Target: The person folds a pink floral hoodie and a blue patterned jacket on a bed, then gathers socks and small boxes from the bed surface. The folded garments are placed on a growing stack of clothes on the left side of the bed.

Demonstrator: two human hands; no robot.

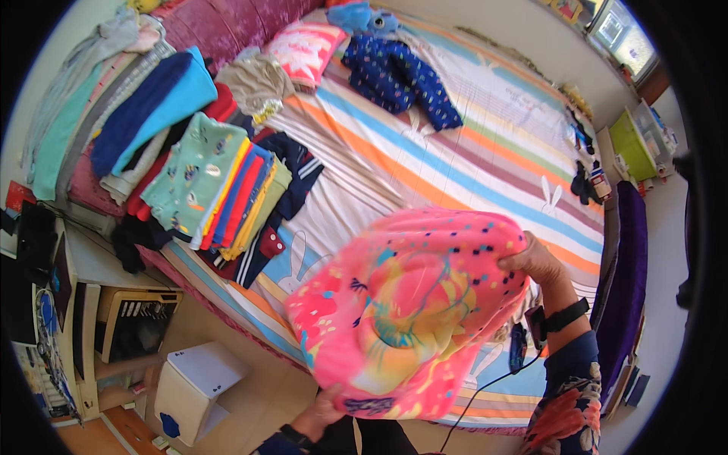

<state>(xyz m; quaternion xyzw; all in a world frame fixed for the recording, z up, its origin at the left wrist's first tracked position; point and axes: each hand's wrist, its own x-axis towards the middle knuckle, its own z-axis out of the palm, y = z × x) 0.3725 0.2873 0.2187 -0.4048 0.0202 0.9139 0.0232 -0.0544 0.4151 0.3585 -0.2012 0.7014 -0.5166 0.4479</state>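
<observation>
A bright pink garment (425,303) with a yellow, teal and dark-spotted print is stretched between my hands above the near side of the bed; its exact kind is unclear. My right hand (538,262) pinches its upper right edge, the wrist wearing a dark band. Lower down, my left hand (324,409) grips the bottom left edge, its fingers partly covered by cloth. Left of the garment, a pile of folded clothes (201,171) in green, yellow, red and blue lies on the bed's edge.
The striped bed sheet (364,178) spreads beneath. Farther back lie a navy patterned top (402,80), a pink pillow (303,53) and a blue plush toy (364,19). A white stool (197,387) and desk (95,265) stand left. A black cable (485,383) runs by my right arm.
</observation>
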